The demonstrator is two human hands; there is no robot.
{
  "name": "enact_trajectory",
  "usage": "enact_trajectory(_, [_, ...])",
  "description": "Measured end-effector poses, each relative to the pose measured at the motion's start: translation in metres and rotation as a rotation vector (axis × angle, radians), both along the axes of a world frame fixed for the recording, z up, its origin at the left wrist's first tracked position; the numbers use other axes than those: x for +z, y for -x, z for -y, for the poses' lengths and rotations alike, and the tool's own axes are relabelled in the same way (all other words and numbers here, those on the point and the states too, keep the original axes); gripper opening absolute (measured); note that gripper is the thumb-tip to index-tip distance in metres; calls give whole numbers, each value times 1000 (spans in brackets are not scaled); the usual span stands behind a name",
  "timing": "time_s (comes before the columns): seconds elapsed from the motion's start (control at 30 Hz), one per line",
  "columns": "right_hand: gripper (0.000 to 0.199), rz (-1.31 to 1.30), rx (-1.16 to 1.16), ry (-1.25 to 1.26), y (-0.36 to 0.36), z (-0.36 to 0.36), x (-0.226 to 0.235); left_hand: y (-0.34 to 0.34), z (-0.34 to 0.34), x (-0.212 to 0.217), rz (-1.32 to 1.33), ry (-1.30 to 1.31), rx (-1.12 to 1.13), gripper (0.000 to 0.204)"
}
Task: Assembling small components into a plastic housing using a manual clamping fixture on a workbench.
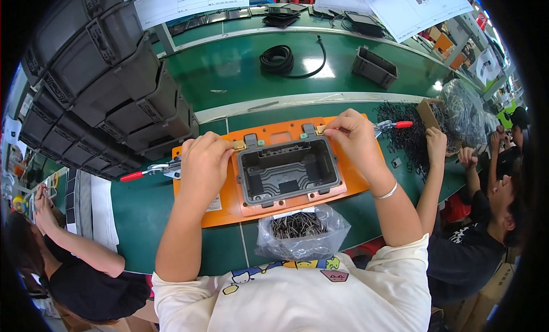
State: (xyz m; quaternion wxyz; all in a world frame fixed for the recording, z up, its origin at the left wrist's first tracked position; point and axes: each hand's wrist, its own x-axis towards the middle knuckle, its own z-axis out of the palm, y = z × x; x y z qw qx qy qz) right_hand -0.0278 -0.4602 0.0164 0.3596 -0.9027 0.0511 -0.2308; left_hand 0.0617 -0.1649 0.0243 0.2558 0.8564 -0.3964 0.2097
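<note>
A dark grey plastic housing [289, 173] lies open side up on an orange fixture plate [220, 219]. At its far left corner, my left hand [203, 160] pinches with fingertips against a small brass-coloured block [239, 145]. Mirroring it, my right hand [353, 136] has thumb and forefinger closed beside another brass-coloured block [321, 129] at the far right corner. Whatever sits between the fingertips is too small to make out. Near my body, a clear plastic bag [269, 240] holds a pile of thin metal pins [300, 224].
Red-handled toggle clamps flank the plate, left [132, 176] and right [403, 125]. Grey crates [123, 74] stack high at left. A coiled black strip [277, 59] and grey bin [374, 67] lie beyond. Black small parts [400, 117] heap at right, near a co-worker's hand [436, 143].
</note>
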Motion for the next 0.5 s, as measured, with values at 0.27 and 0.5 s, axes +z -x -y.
enact_trajectory(0.27, [30,187,90,186,22,-7,14,5,-4,-7,-17,-18,-12,14])
enact_trajectory(0.5, [52,335,-586,-369,64,114,-26,20,7,8,93,-168,-65,35])
